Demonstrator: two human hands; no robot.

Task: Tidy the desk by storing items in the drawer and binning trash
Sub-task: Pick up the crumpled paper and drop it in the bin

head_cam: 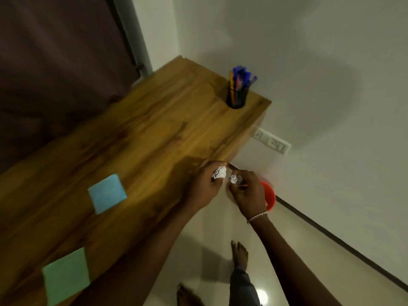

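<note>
- Your bare feet (pixel 239 255) stand on the pale floor (pixel 209 228) at the bottom of the head view, beside the long edge of the wooden tabletop (pixel 154 129).
- Close to you at lower left, a green sticky note (pixel 66 276) lies flat on the tabletop. A blue sticky note (pixel 107 193) lies flat farther along, apart from the green one.
- Your left grip (pixel 203 184) hovers at the tabletop's edge. Its fingers and thumb are curled round a crumpled white paper ball (pixel 219 172), which peeks out at the fingertips.
- Your right grip (pixel 249 195), with a chain bracelet (pixel 257 217) on its wrist, is just beside the left one, past the tabletop's edge and over the floor. Its fingers are curled round a smaller crumpled ball (pixel 235 179), greyish and shiny.
- Both balls sit side by side, each at the tip of its own grip. Motion blur hides whether they touch.
- Your right grip partly covers a red bin (pixel 270 195), which stands on the floor close to the wall, below and behind that hand.
- At the far corner of the tabletop stands a black mesh pen holder (pixel 237 99) with blue pens (pixel 241 77) upright in it, well apart from both grips.
- You can see a white wall socket (pixel 272 141) on the wall beyond the tabletop's end, and a dark curtain (pixel 55 62) fills the upper left.
</note>
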